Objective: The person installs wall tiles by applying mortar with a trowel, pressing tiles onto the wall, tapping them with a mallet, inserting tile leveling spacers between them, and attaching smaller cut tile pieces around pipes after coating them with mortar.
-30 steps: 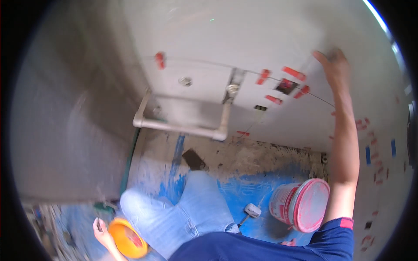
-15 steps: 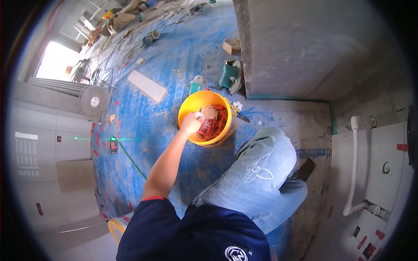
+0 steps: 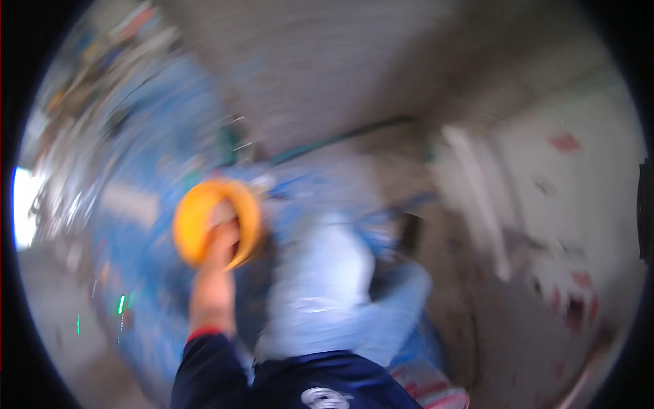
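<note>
There sat the yellow bucket [image 3: 193, 221], on the blue floor [image 3: 146, 279] left of the jeans-clad legs [image 3: 320, 273], the left hand [image 3: 223, 235] inside its mouth, fingers too blurred to tell wide from narrow, grey wall [image 3: 320, 68] beyond!

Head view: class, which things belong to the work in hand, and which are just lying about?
In use:
yellow bucket, with the left hand inside
probably the red pieces on the pale wall

Seemingly lying about:
pale flat piece on the blue floor
dark flat piece near the jeans

The upper-left clutter is too blurred to sort.
</note>
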`<state>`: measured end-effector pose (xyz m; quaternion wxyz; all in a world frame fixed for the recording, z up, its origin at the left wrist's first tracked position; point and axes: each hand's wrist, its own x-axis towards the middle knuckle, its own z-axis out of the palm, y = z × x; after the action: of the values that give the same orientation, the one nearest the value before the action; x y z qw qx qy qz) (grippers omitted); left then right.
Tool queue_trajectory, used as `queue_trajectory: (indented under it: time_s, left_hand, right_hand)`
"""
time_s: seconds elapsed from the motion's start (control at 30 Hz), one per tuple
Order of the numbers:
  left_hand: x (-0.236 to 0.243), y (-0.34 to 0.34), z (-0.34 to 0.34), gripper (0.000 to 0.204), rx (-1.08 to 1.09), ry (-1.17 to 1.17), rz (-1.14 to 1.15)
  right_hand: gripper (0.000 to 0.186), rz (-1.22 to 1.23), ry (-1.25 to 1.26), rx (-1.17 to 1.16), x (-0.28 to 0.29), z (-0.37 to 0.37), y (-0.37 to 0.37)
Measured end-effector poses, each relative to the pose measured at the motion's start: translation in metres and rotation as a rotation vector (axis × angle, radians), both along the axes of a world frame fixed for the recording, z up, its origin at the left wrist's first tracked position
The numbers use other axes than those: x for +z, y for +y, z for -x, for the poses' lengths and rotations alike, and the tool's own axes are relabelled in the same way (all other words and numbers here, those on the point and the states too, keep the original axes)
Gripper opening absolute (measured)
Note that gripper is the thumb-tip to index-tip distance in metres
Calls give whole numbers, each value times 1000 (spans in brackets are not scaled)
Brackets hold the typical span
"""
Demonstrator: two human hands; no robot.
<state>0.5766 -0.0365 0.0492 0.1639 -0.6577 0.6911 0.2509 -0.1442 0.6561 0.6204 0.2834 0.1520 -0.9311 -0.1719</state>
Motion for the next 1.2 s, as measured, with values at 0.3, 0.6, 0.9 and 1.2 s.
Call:
queue_trajectory:
  time_s: [0.3,0.6,0.9,1.2]
  left_hand:
    - [48,-29,-24,58,191,207,55]
    - [315,29,44,59,229,1223,-21]
    - [479,197,267,46,-654,1309,-798]
    - [562,209,387,45,-1185,1394,-34]
  right_hand:
    - [52,546,58,33,-1,-101,-57]
    - [19,939,-38,543,-61,-214,-178]
    - [38,802,-955,1291,-90,-357,-309]
    - [20,406,154,807,11,-236,-137]
